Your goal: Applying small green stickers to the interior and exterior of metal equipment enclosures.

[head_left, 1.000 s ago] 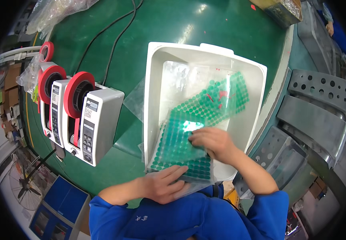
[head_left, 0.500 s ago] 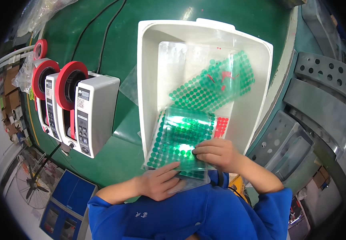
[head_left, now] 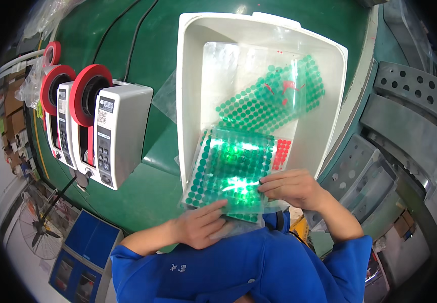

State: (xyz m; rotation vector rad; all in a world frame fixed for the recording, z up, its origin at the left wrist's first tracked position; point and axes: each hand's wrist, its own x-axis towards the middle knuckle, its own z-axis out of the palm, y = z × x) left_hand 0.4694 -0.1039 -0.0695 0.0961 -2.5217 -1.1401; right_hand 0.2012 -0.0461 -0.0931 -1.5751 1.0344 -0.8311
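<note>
Near the front of a white bin (head_left: 187, 91), a stack of clear sheets covered in green dot stickers (head_left: 213, 166) lies tilted over the near rim, with strong glare on its top. My left hand (head_left: 200, 226) grips the lower left edge of the stack, its fingers laid on top and the thumb hidden. At the right edge of the stack my right hand (head_left: 294, 189) is closed, thumb and fingertips together, with a small dark bit at the tips that I cannot make out. Beside the stack shows a sheet of red dots (head_left: 282, 154).
Farther back in the bin lies another green dot sheet (head_left: 259, 103) with red pieces on it. To the left stand white tape dispensers (head_left: 130, 134) with red tape rolls (head_left: 77, 101). Grey metal panels (head_left: 403, 129) are at the right, and a fan (head_left: 39, 230) stands lower left.
My right hand has moved a little to the right, from over the green dots to the sheet's edge. The left hand stays at the lower left edge. The whole view has shifted slightly.
</note>
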